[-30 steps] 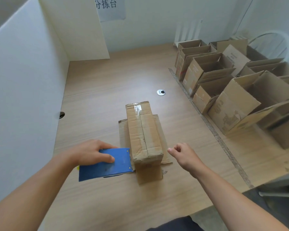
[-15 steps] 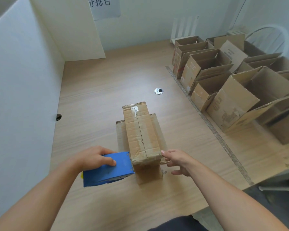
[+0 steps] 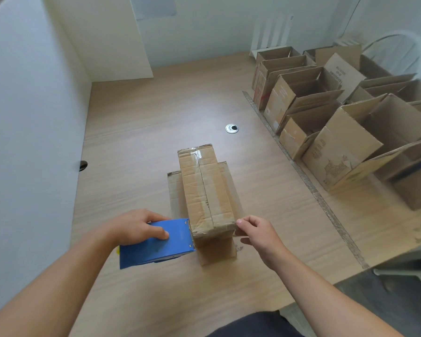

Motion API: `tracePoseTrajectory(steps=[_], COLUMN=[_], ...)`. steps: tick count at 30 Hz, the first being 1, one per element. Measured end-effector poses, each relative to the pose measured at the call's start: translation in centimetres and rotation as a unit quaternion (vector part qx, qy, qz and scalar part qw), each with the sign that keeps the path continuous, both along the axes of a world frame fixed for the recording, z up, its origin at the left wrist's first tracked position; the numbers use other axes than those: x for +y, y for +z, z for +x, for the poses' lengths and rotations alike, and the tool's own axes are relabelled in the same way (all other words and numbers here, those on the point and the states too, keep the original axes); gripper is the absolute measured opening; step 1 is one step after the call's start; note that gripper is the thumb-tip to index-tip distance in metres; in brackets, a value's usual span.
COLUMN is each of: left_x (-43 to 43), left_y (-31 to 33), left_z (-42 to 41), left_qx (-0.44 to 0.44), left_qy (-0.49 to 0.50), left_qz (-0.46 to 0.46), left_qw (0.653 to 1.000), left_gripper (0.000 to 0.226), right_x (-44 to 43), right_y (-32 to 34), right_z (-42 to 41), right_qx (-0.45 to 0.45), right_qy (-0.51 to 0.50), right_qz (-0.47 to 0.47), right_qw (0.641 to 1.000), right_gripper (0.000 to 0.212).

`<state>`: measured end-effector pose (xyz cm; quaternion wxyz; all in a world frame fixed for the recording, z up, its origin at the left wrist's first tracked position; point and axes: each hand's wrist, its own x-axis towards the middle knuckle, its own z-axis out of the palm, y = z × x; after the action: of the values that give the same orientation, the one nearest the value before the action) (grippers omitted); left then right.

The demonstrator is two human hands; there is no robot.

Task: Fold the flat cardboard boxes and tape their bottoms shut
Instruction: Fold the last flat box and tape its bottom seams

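Observation:
A narrow cardboard box [image 3: 204,188] stands bottom-up in the middle of the wooden table [image 3: 136,132], its lower flaps spread flat on the surface. Clear tape runs along its closed bottom seam. My left hand [image 3: 137,226] grips a blue tape dispenser [image 3: 156,243], whose front edge touches the box's near left corner. My right hand [image 3: 255,231] pinches the box's near right corner between thumb and fingers.
Several folded, open-topped cardboard boxes [image 3: 326,122] crowd the right side of the table. A round cable grommet [image 3: 232,128] sits beyond the box. White partition walls [image 3: 29,105] close the left and back. The table's front right edge [image 3: 350,278] drops to the floor.
My right hand has moved left from open air and taken hold of the box's near right corner. My left hand has kept the dispenser against the box's near left corner.

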<state>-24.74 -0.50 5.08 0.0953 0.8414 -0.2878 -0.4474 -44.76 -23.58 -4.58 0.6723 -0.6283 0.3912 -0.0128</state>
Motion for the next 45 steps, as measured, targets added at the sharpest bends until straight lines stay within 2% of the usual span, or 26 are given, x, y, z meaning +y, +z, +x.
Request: tracePoseTrajectory(steps=[5, 11, 14, 17, 20, 25, 29, 31, 35, 38, 42, 45], left_x=[0.0, 0.0, 0.0, 0.1, 0.1, 0.1, 0.4, 0.4, 0.3, 0.2, 0.0, 0.0], left_y=[0.0, 0.1, 0.0, 0.0, 0.0, 0.1, 0.0, 0.0, -0.1, -0.2, -0.3, -0.2], left_z=[0.2, 0.2, 0.1, 0.1, 0.1, 0.0, 0.1, 0.0, 0.0, -0.1, 0.0, 0.0], left_qx=[0.005, 0.007, 0.005, 0.006, 0.005, 0.001, 0.003, 0.0, -0.003, -0.006, -0.004, -0.004], left_qy=[0.0, -0.002, -0.002, -0.001, 0.0, 0.0, 0.001, 0.0, 0.006, 0.006, 0.004, 0.005], left_qz=[-0.001, -0.003, -0.003, -0.004, -0.005, 0.002, 0.008, 0.011, 0.01, 0.01, 0.01, 0.014], left_qw=[1.0, 1.0, 1.0, 1.0, 1.0, 1.0, 1.0, 1.0, 1.0, 1.0, 1.0, 1.0], left_gripper=[0.029, 0.03, 0.03, 0.03, 0.03, 0.03, 0.029, 0.03, 0.033, 0.035, 0.036, 0.035], right_x=[0.4, 0.6, 0.3, -0.3, -1.0, -2.6, -3.7, -3.9, -4.1, -4.1, -4.2, -4.3], right_y=[0.0, 0.4, 0.6, 0.5, 0.6, 0.5, 0.3, 0.7, 1.6, 1.1, 0.0, -0.7], right_z=[0.2, 0.4, 0.3, 0.1, 0.3, 1.4, 1.8, 2.0, 1.8, 2.0, 2.5, 2.5], right_qx=[-0.014, -0.02, -0.017, 0.0, 0.018, 0.014, -0.011, -0.019, -0.012, 0.0, 0.006, -0.06], right_qy=[-0.045, -0.061, -0.04, 0.042, 0.156, 0.266, 0.322, 0.356, 0.356, 0.334, 0.347, 0.331], right_qz=[0.053, 0.055, 0.024, -0.076, -0.239, -0.407, -0.436, -0.421, -0.325, -0.321, -0.4, -0.535], right_qw=[0.998, 0.996, 0.999, 0.996, 0.958, 0.874, 0.841, 0.834, 0.876, 0.886, 0.848, 0.775], right_gripper=[0.019, 0.011, 0.009, 0.012, 0.016, 0.016, 0.018, 0.022, 0.032, 0.032, 0.03, 0.029])
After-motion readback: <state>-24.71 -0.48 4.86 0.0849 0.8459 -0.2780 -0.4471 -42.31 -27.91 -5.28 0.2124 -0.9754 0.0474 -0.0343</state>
